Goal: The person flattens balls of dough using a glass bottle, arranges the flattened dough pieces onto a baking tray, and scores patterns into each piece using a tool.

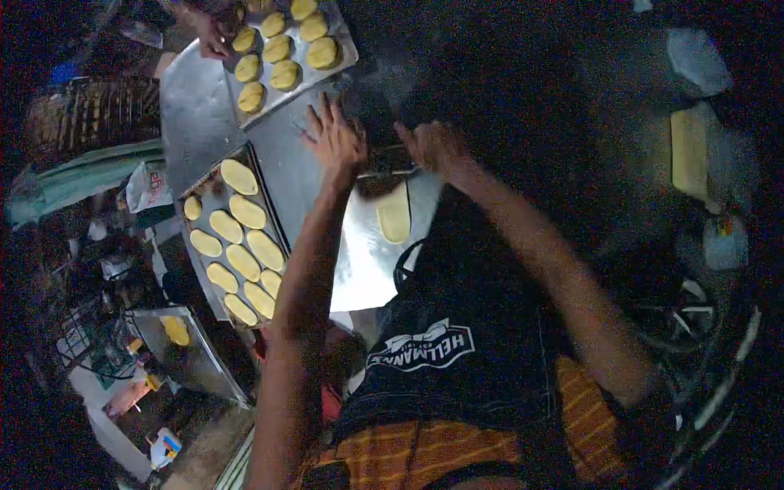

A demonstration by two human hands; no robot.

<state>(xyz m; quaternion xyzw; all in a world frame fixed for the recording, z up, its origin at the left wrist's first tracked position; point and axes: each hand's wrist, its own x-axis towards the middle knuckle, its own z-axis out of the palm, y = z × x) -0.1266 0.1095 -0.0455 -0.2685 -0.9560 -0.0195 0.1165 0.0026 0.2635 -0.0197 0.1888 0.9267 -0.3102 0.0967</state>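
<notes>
My left hand (335,140) reaches over a metal surface (286,159), its fingers spread and nothing held in them. To its right, my right hand (438,149) is dark and blurred; whether its fingers are curled around anything cannot be made out. Between and just below both hands is a metal bar (388,173), part of a dark device mostly lost in shadow. A flat, oblong piece of yellow dough (394,219) lies beneath it on a bright metal sheet (359,278). Left of my forearm, a baking tray (211,282) carries several flattened dough ovals (242,263).
Another person's hand (214,39) touches a tray (347,49) with several rounded dough pieces (280,49) at the top. A glass-topped case or tray (204,359) holding a yellow piece stands lower left. A spoked wheel (682,314) shows at right, below a yellow block (688,151).
</notes>
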